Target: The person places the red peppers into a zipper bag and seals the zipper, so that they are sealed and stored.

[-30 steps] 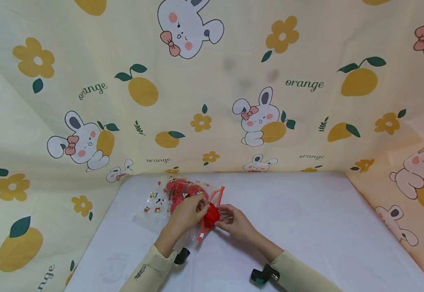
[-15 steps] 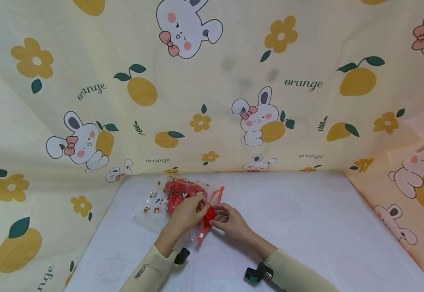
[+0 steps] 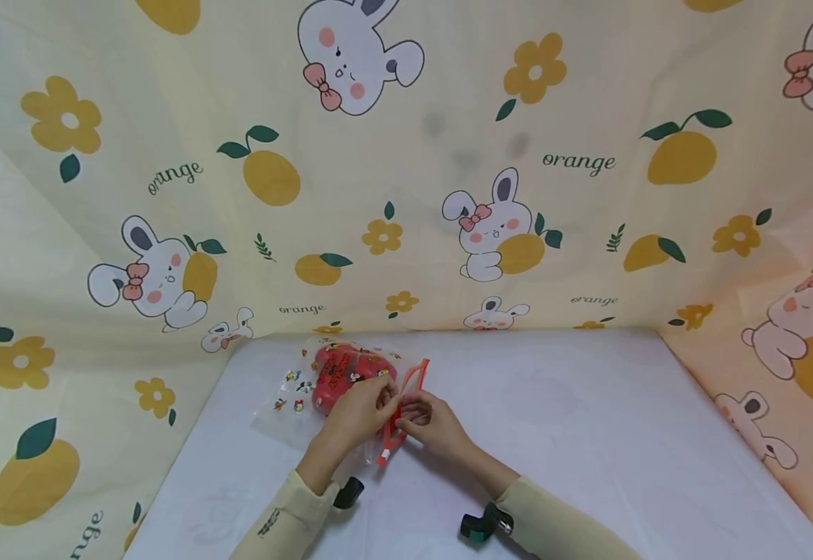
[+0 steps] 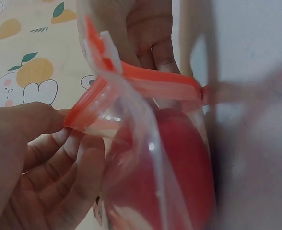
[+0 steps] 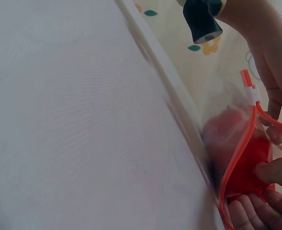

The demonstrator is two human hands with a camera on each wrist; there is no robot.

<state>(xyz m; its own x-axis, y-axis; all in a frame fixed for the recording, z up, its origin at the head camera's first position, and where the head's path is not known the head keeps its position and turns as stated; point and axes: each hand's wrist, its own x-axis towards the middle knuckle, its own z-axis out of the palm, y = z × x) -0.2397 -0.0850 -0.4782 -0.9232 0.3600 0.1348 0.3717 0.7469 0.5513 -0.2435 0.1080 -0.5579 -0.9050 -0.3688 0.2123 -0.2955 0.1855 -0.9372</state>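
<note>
A clear slider zip bag (image 3: 273,418) with small cartoon prints and a red zip lies left of centre on the table, its mouth facing right. Red rounded things (image 3: 336,377) show through its plastic. My left hand (image 3: 360,408) pinches the zip edge, thumb and forefinger on the red strip in the left wrist view, and the mouth gapes. My right hand (image 3: 437,424) is at that mouth, holding a glossy red rounded thing (image 5: 249,167) between thumb and fingers, mostly inside the bag. Its exact kind is not clear. The white slider (image 5: 252,96) sits at one end of the zip.
A white-covered table (image 3: 553,435) spreads out to the right of the hands. Behind and beside it hangs a cream cloth (image 3: 420,233) printed with rabbits and oranges. Dark wrist cameras (image 3: 486,523) are strapped by both sleeves.
My right hand has moved left towards the bag mouth, and the glossy red thing has gone further into the bag. My left hand stays on the zip edge.
</note>
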